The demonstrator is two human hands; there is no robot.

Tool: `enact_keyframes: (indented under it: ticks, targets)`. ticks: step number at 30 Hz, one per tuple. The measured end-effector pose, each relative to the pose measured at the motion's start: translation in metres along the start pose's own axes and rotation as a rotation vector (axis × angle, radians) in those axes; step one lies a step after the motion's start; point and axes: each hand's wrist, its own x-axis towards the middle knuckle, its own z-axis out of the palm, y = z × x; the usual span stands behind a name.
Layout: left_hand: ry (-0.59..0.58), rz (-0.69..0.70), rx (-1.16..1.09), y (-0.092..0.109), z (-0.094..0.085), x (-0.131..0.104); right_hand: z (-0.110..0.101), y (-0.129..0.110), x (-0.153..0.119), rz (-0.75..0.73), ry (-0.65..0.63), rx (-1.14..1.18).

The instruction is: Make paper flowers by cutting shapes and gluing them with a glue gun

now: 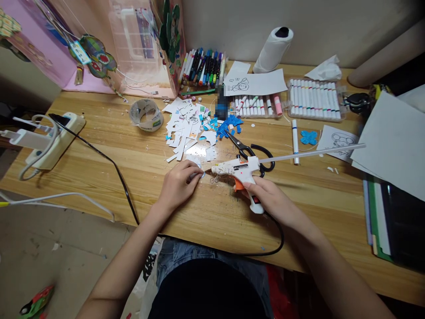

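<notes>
My right hand (275,199) is wrapped round the grip of a white hot glue gun (236,168) with an orange trigger. A long clear glue stick (312,154) juts out of its back end. The gun's nozzle points left, at the fingertips of my left hand (179,184). Those fingers are pinched on a small paper piece (202,174) with a blue edge, mostly hidden by the hand. Black-handled scissors (268,165) lie partly behind the gun. White paper scraps (186,133) and blue cuttings (230,125) are heaped just beyond my hands.
A tape roll (146,115) and a power strip (56,141) are on the left. The gun's black cord (283,235) loops along the front edge. Marker sets (314,99), a blue flower cutout (308,137) and white sheets (395,137) occupy the right. A pink cardboard structure (133,84) stands behind.
</notes>
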Motion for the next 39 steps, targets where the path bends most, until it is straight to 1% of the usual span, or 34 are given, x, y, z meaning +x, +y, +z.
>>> enact_keyframes:
  ticks: [9,15,19,22,25,28,34,39]
  targets:
    - [-0.028,0.02,0.096,0.005,0.0,-0.001,-0.005,0.004,0.0,0.013,0.044,0.018]
    - [-0.116,-0.005,0.152,0.009,-0.007,0.002,-0.006,0.007,-0.001,0.011,0.051,0.04]
    - [-0.172,0.052,0.151,0.004,-0.013,0.003,-0.008,0.008,-0.003,0.013,0.045,0.042]
    - [-0.183,0.117,0.175,0.0,-0.015,0.002,-0.007,0.007,-0.004,0.015,0.042,0.04]
    - [-0.188,0.169,0.248,-0.001,-0.016,0.002,-0.007,0.007,-0.005,0.013,0.042,0.038]
    - [-0.204,0.199,0.302,-0.001,-0.016,0.002,-0.006,0.007,-0.005,0.009,0.035,0.036]
    - [-0.246,0.234,0.328,0.0,-0.02,0.006,-0.005,0.005,-0.007,0.009,0.009,0.002]
    - [-0.301,0.29,0.439,0.002,-0.022,0.012,-0.005,0.001,-0.009,-0.007,0.014,-0.015]
